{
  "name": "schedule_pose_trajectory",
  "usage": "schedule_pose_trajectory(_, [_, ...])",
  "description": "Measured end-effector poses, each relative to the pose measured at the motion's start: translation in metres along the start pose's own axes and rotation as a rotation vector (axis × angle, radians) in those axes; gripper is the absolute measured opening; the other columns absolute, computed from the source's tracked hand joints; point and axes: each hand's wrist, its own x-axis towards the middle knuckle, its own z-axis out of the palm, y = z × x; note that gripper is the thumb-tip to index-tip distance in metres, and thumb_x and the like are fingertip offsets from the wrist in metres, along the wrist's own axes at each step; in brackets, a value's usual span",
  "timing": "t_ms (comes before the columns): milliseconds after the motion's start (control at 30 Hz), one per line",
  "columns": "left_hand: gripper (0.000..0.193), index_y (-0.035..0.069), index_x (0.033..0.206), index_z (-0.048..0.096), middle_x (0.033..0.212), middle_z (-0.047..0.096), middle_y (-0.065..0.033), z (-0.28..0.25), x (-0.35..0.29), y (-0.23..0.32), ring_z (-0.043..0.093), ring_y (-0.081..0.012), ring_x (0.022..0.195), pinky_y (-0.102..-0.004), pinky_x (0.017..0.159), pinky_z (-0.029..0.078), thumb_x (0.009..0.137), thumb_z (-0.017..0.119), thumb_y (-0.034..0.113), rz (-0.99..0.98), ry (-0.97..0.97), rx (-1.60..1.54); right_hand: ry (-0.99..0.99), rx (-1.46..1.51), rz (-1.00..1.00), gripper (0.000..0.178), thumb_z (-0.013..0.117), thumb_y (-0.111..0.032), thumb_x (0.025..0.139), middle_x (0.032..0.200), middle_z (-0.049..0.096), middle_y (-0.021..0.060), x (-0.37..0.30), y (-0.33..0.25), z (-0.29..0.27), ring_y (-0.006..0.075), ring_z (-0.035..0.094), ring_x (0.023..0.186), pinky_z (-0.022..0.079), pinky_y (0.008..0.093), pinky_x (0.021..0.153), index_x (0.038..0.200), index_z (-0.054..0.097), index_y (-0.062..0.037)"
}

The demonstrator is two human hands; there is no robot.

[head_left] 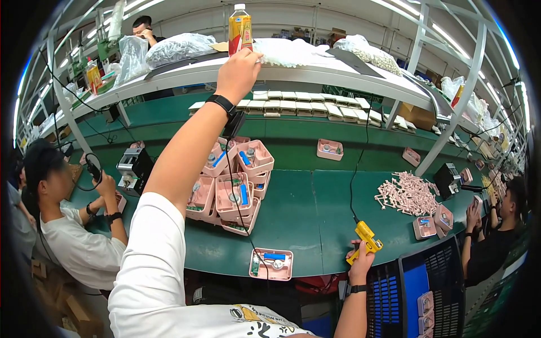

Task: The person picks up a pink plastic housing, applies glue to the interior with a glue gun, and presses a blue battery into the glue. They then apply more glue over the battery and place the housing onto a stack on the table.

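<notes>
My left hand is raised to the white shelf, at the foot of a bottle with a yellow and red label, beside a heap of small white pieces. Its fingers look curled, but their tips and anything in them are hidden. At the lower right, my right hand grips a yellow pistol-shaped tool with a black cord running upward. A pink plastic housing lies at the bench's near edge, holding a blue cylindrical cell, a round metal part and a green board.
Stacked pink housings stand left of centre under my left arm. A heap of small pink parts lies to the right. Black cords hang over the green bench. Co-workers sit on both sides; dark crates stand at the lower right.
</notes>
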Motion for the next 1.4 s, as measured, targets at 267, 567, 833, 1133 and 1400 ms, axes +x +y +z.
schedule_pose_trajectory(267, [0.017,0.012,0.120,0.077,0.113,0.073,-0.0103,-0.039,0.010,-0.002,0.074,-0.0345,0.105,-0.0451,0.086,0.061,0.106,0.070,0.019,0.049,0.100,-0.086,-0.025,0.018,0.010,0.030,0.061,-0.028,0.117,0.107,0.075,0.0145,0.006,0.004,-0.002,0.0137,0.062,0.060,0.054,0.0320,0.055,0.120,0.066,0.0013])
schedule_pose_trajectory(567, [0.023,0.006,0.125,0.055,0.104,0.073,-0.0142,-0.210,-0.149,0.120,0.071,-0.0363,0.087,-0.0540,0.080,0.059,0.103,0.061,0.002,0.444,0.758,-0.971,0.003,0.018,-0.016,0.029,0.059,-0.027,0.118,0.106,0.075,0.0130,0.005,0.007,-0.006,0.0133,0.060,0.059,0.052,0.0310,0.054,0.121,0.065,0.0009])
schedule_pose_trajectory(833, [0.004,0.007,0.112,0.059,0.075,0.063,-0.0073,-0.219,-0.348,0.136,0.064,-0.0261,0.060,-0.0398,0.056,0.052,0.109,0.062,0.009,0.093,0.037,-1.021,-0.022,-0.029,0.008,0.030,0.059,-0.026,0.117,0.116,0.074,0.0124,-0.001,-0.001,0.007,0.0128,0.060,0.061,0.053,0.0308,0.056,0.131,0.061,0.0002])
schedule_pose_trajectory(1133, [0.020,0.007,0.084,0.065,0.068,0.059,-0.0075,-0.247,-0.356,0.151,0.062,-0.0307,0.058,-0.0421,0.055,0.049,0.103,0.068,0.013,-0.160,-0.328,-0.839,-0.266,-0.292,-0.159,0.033,0.065,-0.009,0.112,0.128,0.064,0.0071,-0.062,-0.033,0.081,0.0088,0.058,0.086,0.050,0.0267,0.074,0.142,0.054,-0.0025])
schedule_pose_trajectory(1400, [0.017,0.006,0.085,0.067,0.067,0.058,-0.0114,-0.234,-0.352,0.193,0.061,-0.0334,0.058,-0.0435,0.055,0.049,0.098,0.075,0.013,-0.176,-0.514,-1.060,-0.432,-0.623,-0.503,0.036,0.070,-0.003,0.102,0.118,0.053,0.0106,-0.125,-0.092,0.184,0.0223,0.055,0.105,0.048,0.0363,0.097,0.133,0.052,-0.0009])
